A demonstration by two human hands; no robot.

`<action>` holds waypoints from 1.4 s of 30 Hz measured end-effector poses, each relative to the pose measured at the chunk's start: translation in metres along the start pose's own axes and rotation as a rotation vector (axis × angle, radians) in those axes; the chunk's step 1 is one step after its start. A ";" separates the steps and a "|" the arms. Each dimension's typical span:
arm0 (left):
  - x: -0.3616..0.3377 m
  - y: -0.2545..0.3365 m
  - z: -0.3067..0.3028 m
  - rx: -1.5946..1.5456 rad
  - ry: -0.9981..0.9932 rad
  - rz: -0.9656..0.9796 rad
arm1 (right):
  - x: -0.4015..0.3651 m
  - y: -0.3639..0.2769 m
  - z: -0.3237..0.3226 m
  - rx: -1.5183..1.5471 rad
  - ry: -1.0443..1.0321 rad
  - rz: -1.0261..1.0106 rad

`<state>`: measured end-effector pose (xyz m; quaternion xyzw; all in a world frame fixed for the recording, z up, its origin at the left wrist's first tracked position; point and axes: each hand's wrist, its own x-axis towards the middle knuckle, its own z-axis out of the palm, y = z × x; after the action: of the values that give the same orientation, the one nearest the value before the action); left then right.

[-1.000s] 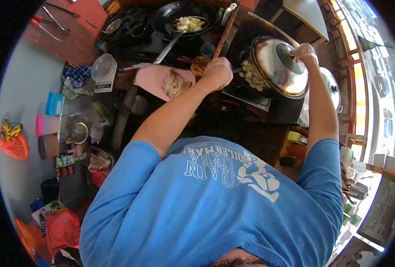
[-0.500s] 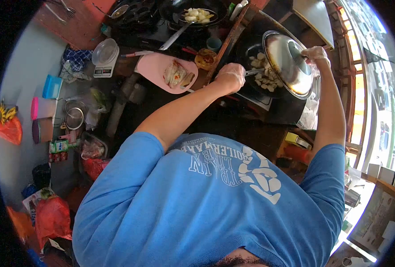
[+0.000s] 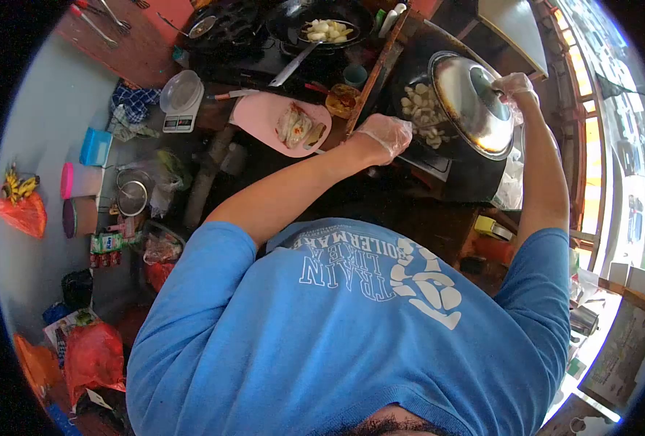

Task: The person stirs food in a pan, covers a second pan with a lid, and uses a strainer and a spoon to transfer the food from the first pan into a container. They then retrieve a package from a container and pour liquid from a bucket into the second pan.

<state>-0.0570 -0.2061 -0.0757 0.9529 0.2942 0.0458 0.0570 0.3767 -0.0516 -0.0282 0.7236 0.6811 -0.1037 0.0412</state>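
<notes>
My left hand [image 3: 385, 138], in a clear plastic glove, is closed in a fist at the near left edge of the dark wok [image 3: 404, 78]. The metal handle of a spatula showed in this hand in the earlier frame; now the hand mostly hides it. Pale chunks of food [image 3: 424, 109] lie in the wok. My right hand [image 3: 517, 89], also gloved, grips the knob of a domed metal lid [image 3: 471, 102]. The lid is tilted over the right side of the wok, leaving the food on the left uncovered.
A pink cutting board [image 3: 257, 116] with pale food on it lies left of my left hand. Behind it, a second wok [image 3: 282, 29] holds pale pieces and a metal spatula [image 3: 293, 65]. A kitchen scale [image 3: 180, 122] and an orange-brown container [image 3: 342, 100] stand nearby.
My left hand has shifted slightly right and down and turned, and the spatula handle has dropped from sight. Food pieces in the wok have moved. The lid stays raised in my right hand.
</notes>
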 end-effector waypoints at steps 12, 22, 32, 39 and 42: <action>0.037 -0.051 0.028 -0.067 0.255 -0.225 | -0.019 -0.024 0.000 0.066 -0.053 0.189; 0.036 -0.028 -0.011 -0.211 -0.072 -0.663 | -0.051 -0.093 0.001 -0.151 0.009 0.219; 0.016 0.003 -0.049 -0.149 -0.056 -0.617 | -0.036 -0.080 0.043 -0.101 0.228 0.075; -0.069 -0.011 -0.052 -0.054 0.252 -0.284 | -0.044 -0.091 0.031 -0.111 0.217 0.088; -0.103 -0.020 -0.062 -0.150 0.230 -0.241 | -0.050 -0.102 0.029 -0.102 0.123 0.153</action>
<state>-0.1604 -0.2434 -0.0228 0.8922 0.4068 0.1692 0.0988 0.2702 -0.0993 -0.0375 0.7754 0.6297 -0.0209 0.0437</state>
